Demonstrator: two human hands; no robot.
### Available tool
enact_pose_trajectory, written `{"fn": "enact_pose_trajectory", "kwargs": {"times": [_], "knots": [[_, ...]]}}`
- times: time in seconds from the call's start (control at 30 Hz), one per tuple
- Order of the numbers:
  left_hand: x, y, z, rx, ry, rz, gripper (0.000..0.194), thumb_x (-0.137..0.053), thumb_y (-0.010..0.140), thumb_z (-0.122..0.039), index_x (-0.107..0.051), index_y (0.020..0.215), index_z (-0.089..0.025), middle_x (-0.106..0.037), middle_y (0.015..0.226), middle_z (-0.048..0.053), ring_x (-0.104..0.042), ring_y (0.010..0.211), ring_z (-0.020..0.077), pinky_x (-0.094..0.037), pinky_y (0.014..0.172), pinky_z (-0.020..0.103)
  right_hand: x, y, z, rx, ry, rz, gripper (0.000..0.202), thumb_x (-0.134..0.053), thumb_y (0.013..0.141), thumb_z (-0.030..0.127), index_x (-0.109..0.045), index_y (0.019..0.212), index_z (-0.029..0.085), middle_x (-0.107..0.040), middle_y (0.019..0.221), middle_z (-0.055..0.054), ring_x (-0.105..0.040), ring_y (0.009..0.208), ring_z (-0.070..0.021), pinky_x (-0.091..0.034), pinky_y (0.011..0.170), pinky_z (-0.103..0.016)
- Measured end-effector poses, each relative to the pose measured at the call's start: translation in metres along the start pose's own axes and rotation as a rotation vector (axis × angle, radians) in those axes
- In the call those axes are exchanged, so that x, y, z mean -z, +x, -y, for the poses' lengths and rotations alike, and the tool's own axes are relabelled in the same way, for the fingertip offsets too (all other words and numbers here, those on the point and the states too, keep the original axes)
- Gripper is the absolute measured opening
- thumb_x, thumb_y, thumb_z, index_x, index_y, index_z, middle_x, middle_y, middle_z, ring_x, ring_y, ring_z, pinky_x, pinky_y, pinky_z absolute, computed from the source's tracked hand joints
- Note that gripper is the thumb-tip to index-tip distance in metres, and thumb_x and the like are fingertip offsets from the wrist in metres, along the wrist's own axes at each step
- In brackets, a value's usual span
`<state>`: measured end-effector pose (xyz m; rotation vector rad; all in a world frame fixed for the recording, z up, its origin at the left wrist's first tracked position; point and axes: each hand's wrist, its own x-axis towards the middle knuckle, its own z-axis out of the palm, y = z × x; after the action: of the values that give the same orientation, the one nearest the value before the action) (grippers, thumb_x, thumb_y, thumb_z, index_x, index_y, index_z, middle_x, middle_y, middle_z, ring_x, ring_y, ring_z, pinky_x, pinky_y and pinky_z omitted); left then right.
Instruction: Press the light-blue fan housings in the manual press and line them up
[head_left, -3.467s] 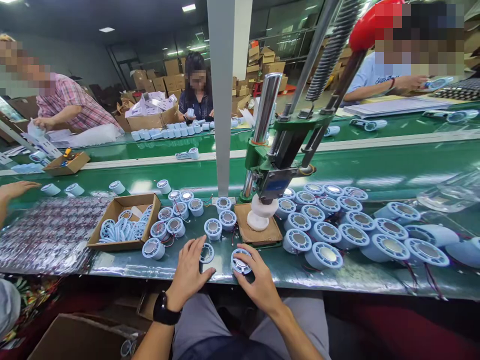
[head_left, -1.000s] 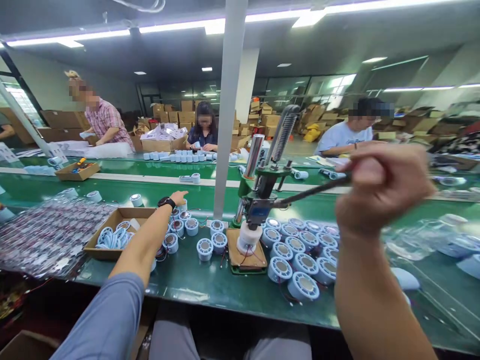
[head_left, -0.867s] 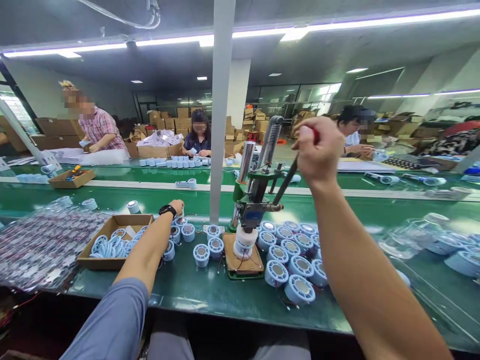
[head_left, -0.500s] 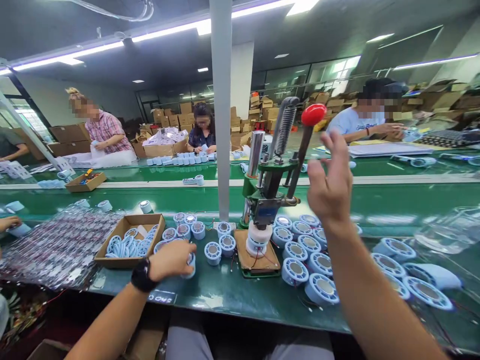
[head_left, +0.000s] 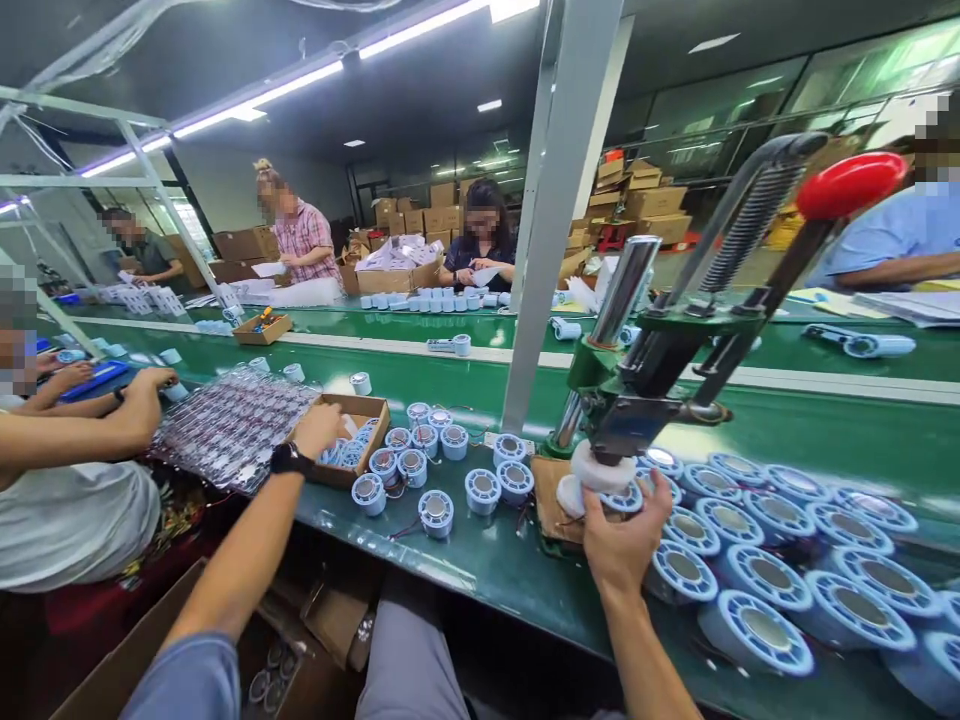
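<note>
My right hand [head_left: 630, 535] has its thumb and fingers around a light-blue round housing [head_left: 621, 498] with a slotted top, under the white pressing head [head_left: 600, 466] of a green hand press [head_left: 637, 400]. A white round block [head_left: 571, 494] sits beside that housing on the press's brown base pad [head_left: 551, 490]. The press lever with its red knob [head_left: 851, 187] is raised, and no hand is on it. Over at the left, my left hand [head_left: 319, 430] reaches into a cardboard box [head_left: 379, 425] of light-blue slotted rings [head_left: 352, 450]; its fingertips are hard to make out.
Housings with metal discs [head_left: 765, 625] crowd the bench right of the press; several more [head_left: 436, 512] stand left of it. A sheet of wired parts [head_left: 232, 425] lies beyond the box. A co-worker's arm [head_left: 142, 410] is at far left. A grey post [head_left: 559, 220] rises behind the bench.
My right hand has come down from beside the lever to the housing under the press. My left hand has left the near housings for the ring box. The view has turned left.
</note>
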<state>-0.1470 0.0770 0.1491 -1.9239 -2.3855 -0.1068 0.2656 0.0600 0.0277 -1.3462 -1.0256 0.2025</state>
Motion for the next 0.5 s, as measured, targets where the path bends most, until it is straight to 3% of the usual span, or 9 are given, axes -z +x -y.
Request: {"fn": "enact_pose_trajectory", "kwargs": {"times": [0.07, 0.13, 0.2, 0.27, 0.4, 0.5], "knots": [[-0.003, 0.018, 0.029, 0.065, 0.030, 0.048, 0.024, -0.060, 0.092, -0.032, -0.068, 0.096, -0.009, -0.071, 0.095, 0.013, -0.068, 0.095, 0.0243, -0.051, 0.088, 0.039, 0.005, -0.023, 0.002, 0.187, -0.059, 0.034, 0.069, -0.062, 0.084, 0.050, -0.045, 0.140, 0.014, -0.055, 0.126, -0.018, -0.056, 0.117, -0.0322, -0.046, 0.101, -0.049], [-0.010, 0.029, 0.047, 0.090, 0.055, 0.067, 0.024, -0.064, 0.089, -0.035, -0.068, 0.087, -0.011, -0.071, 0.085, 0.008, -0.068, 0.083, 0.0204, -0.053, 0.083, 0.038, 0.005, -0.048, 0.002, 0.418, -0.101, 0.254, 0.047, -0.056, 0.092, 0.041, -0.052, 0.133, 0.019, -0.056, 0.124, -0.015, -0.058, 0.114, -0.0275, -0.049, 0.098, -0.043], [-0.016, 0.033, 0.056, 0.092, 0.077, 0.038, 0.018, -0.063, 0.087, -0.028, -0.068, 0.081, -0.012, -0.071, 0.080, 0.010, -0.068, 0.081, 0.0217, -0.053, 0.081, 0.036, -0.003, -0.064, 0.003, 0.638, -0.124, 0.500, 0.040, -0.052, 0.094, 0.032, -0.054, 0.133, 0.023, -0.057, 0.126, -0.012, -0.059, 0.115, -0.0255, -0.050, 0.099, -0.042], [-0.019, 0.033, 0.058, 0.080, 0.092, -0.027, 0.014, -0.058, 0.084, -0.020, -0.070, 0.081, -0.013, -0.072, 0.082, 0.013, -0.068, 0.085, 0.0260, -0.052, 0.082, 0.036, -0.014, -0.068, 0.004, 0.788, -0.188, 0.634, 0.043, -0.054, 0.093, 0.022, -0.054, 0.135, 0.025, -0.057, 0.132, -0.010, -0.053, 0.126, -0.0278, -0.043, 0.108, -0.049], [-0.015, 0.017, 0.049, 0.021, 0.083, -0.222, 0.031, -0.042, 0.090, -0.021, -0.069, 0.104, -0.015, -0.071, 0.107, 0.014, -0.064, 0.106, 0.0282, -0.048, 0.096, 0.038, -0.036, -0.052, 0.010, 0.874, -0.354, 0.722, 0.051, -0.058, 0.089, 0.011, -0.054, 0.137, 0.028, -0.046, 0.147, -0.010, -0.040, 0.140, -0.0318, -0.029, 0.115, -0.060], [-0.011, -0.009, 0.030, -0.093, -0.024, -0.415, 0.032, -0.040, 0.094, -0.026, -0.068, 0.107, -0.017, -0.070, 0.113, 0.010, -0.061, 0.110, 0.0255, -0.045, 0.101, 0.037, -0.049, -0.054, 0.025, 0.843, -0.394, 0.719, 0.060, -0.065, 0.087, 0.018, -0.048, 0.144, 0.027, -0.033, 0.155, -0.014, -0.031, 0.145, -0.0344, -0.027, 0.115, -0.061]]}}
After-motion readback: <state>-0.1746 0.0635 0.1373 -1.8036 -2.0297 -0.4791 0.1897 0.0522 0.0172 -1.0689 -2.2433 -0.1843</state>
